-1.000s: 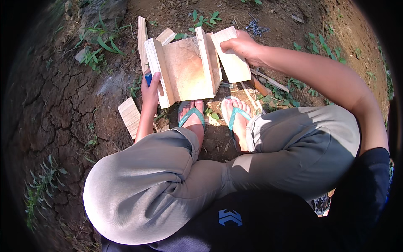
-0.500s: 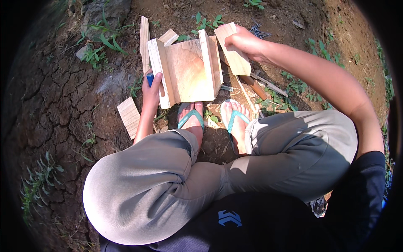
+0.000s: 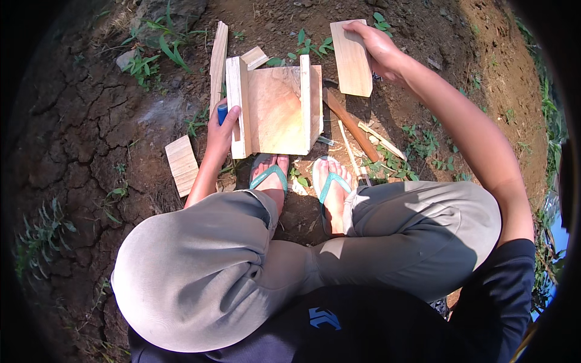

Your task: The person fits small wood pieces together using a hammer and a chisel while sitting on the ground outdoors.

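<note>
left hand (image 3: 221, 132) grips wooden frame (image 3: 274, 115); right hand (image 3: 382, 51) holds loose board (image 3: 353, 62)

Gap between frame (image 3: 275, 112) and board (image 3: 352, 63), handle (image 3: 352, 127) below

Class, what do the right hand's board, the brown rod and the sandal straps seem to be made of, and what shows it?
Board: bare wood, apparently unvarnished; pale, with faint grain.
Brown rod: probably wood, perhaps varnished or worn smooth; warm brown colour.
Sandal straps: likely rubber or soft plastic; teal, no weave visible.
</note>
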A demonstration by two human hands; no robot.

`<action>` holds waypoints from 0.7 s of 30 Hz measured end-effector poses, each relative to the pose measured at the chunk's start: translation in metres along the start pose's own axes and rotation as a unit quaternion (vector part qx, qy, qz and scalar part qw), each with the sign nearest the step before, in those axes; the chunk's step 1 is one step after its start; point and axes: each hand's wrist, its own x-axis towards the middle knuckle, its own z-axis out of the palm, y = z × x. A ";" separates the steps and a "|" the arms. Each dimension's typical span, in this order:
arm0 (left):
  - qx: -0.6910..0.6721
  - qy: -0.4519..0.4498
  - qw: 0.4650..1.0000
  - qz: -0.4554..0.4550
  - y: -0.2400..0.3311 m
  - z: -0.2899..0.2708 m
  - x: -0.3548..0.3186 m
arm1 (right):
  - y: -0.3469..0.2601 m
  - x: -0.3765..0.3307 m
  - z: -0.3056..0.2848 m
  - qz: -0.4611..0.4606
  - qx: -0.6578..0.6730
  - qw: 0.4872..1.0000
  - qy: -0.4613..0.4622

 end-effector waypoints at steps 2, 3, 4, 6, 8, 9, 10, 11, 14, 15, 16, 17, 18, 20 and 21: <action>-0.005 -0.001 1.000 0.000 0.000 0.001 0.001 | 0.003 0.008 -0.014 -0.028 -0.024 0.999 0.029; -0.007 0.001 1.000 -0.002 0.000 0.000 0.001 | 0.001 0.008 -0.015 -0.066 -0.058 0.994 0.072; -0.013 0.002 1.000 0.007 0.000 0.000 0.000 | 0.000 0.006 -0.016 -0.103 -0.090 0.984 0.114; -0.011 -0.002 1.000 0.003 0.003 0.001 0.000 | -0.006 0.007 -0.028 -0.127 -0.161 0.965 0.163; -0.010 -0.001 1.000 0.000 0.006 0.002 0.001 | -0.017 0.008 -0.045 -0.116 -0.201 0.960 0.154; -0.010 0.001 1.000 -0.002 0.006 0.004 0.001 | -0.022 0.007 -0.053 -0.110 -0.222 0.957 0.151; -0.009 0.005 1.000 -0.006 0.004 0.004 0.000 | -0.030 0.006 -0.057 -0.102 -0.284 0.944 0.134; -0.013 0.008 1.000 -0.005 0.002 0.003 -0.001 | -0.037 0.004 -0.061 -0.082 -0.313 0.940 0.105; -0.024 0.012 1.000 0.002 0.004 0.003 0.000 | -0.049 -0.005 -0.069 0.051 -0.279 0.958 0.033; -0.027 0.016 0.999 0.002 0.005 0.003 -0.001 | -0.047 -0.005 -0.073 0.087 -0.254 0.963 -0.017; -0.033 0.017 0.999 0.003 0.005 0.005 -0.001 | -0.045 -0.006 -0.077 0.123 -0.229 0.964 -0.063; -0.032 0.013 0.999 0.003 0.004 0.007 0.000 | -0.041 -0.007 -0.079 0.138 -0.231 0.959 -0.093; -0.029 0.013 1.000 0.002 0.003 0.006 0.000 | -0.037 -0.008 -0.077 0.153 -0.231 0.952 -0.127; -0.025 0.012 1.000 0.003 0.000 0.003 0.001 | -0.033 -0.011 -0.075 0.166 -0.233 0.941 -0.182; -0.024 0.012 1.000 0.005 -0.002 0.003 0.002 | -0.031 -0.015 -0.074 0.136 -0.237 0.945 -0.176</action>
